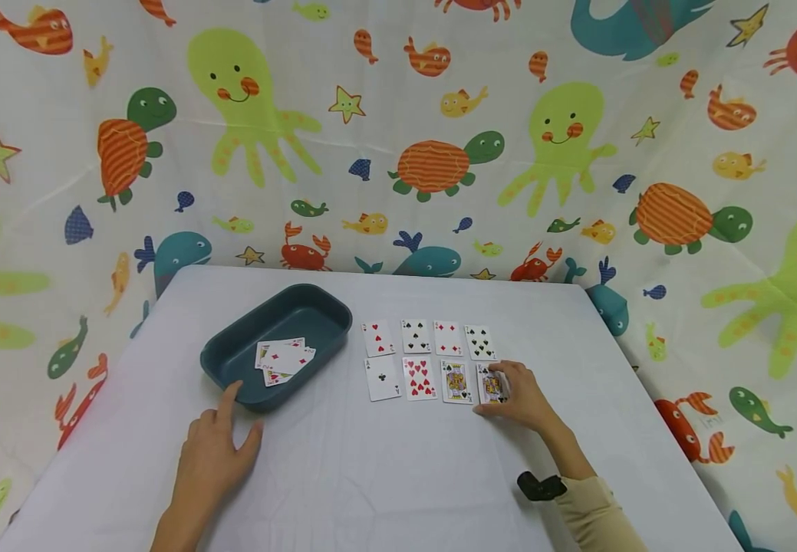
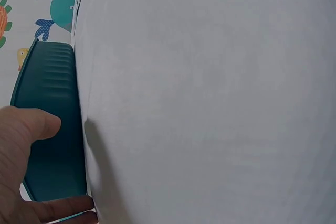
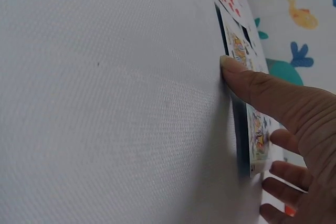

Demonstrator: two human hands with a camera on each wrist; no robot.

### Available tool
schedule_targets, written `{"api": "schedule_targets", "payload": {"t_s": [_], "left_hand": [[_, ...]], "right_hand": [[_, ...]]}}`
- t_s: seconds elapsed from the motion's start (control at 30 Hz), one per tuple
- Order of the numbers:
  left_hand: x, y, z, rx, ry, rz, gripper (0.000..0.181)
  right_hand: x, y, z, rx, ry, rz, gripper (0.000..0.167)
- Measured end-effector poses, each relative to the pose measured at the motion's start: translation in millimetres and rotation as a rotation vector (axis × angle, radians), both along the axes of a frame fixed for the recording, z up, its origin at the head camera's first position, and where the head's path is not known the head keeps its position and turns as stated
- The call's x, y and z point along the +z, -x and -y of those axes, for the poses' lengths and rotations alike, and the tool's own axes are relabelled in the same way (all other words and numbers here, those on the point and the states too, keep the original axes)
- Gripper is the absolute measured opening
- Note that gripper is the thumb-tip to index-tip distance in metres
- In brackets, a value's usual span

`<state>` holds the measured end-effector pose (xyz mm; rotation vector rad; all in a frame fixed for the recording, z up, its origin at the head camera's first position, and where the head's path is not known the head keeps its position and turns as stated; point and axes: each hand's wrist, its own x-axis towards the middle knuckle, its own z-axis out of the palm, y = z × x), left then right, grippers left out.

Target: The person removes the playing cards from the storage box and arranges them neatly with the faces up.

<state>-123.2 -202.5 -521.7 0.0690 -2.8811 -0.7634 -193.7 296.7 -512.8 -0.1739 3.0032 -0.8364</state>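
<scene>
In the head view, two rows of face-up playing cards lie on the white table (image 1: pixel 370 475). My right hand (image 1: pixel 524 395) is at the right end of the near row. Its thumb and index finger span a face card (image 1: pixel 491 386), gripping it at its near and far edges. Beside it lie another face card (image 1: pixel 456 382), a hearts card (image 1: pixel 419 379) and a clubs card (image 1: pixel 383 379). My left hand (image 1: pixel 212 452) is at the near end of a dark teal tray (image 1: pixel 232 337), index fingertip at the rim, fingers loosely extended. Several cards (image 1: pixel 282 359) lie loosely overlapped inside.
The far row holds a hearts card (image 1: pixel 378 338), a spades card (image 1: pixel 415 336), a diamonds card (image 1: pixel 448 338) and another spades card (image 1: pixel 480 343). Behind the table hangs a curtain (image 1: pixel 384 100) printed with sea animals. A black strap (image 1: pixel 540 487) is around the right wrist.
</scene>
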Motion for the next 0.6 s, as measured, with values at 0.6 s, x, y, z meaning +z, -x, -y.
{"api": "schedule_targets", "payload": {"t_s": [0.6], "left_hand": [[-3.1,-0.2,-1.7,0.018,-0.003,-0.01,0.075]], "right_hand": [[25.7,5.2,48,0.073,0.188,-0.063,0.082]]}}
